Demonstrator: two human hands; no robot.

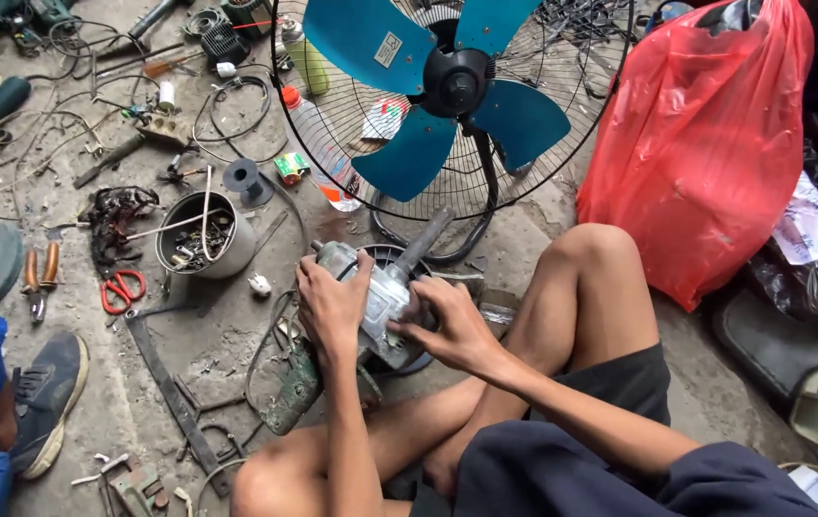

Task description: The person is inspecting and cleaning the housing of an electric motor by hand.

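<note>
Rough concrete floor (237,335), stained and littered with scraps, carries everything in view, and the person sits on it with bare knees drawn up. Both hands close on a grey metal motor housing (382,297) that lies between the legs, just in front of the shins. On the left hand (330,304) the fingers (308,273) curl over the top and near side of the housing in a firm wrap. On the right hand (455,325) the fingers (423,287) are bent and pressed against the opposite end, thumb side towards the body. A grey shaft (425,239) sticks out of the housing, pointing up and away towards the fan. Beneath the left wrist lies a worn green power tool (289,388), its cable looping beside it. Just beyond the motor stands a large fan (452,91) with blue blades inside an open wire guard. Left of the hands sit a round metal tin (203,235) full of small parts, red-handled scissors (122,287) and orange-handled pliers (40,278). A clear plastic bottle (318,144) with a red cap lies near the fan's rim. To the right a bulging red plastic bag (706,144) stands close to the raised knee. At the left edge another person's dark shoe (45,397) rests on the floor
</note>
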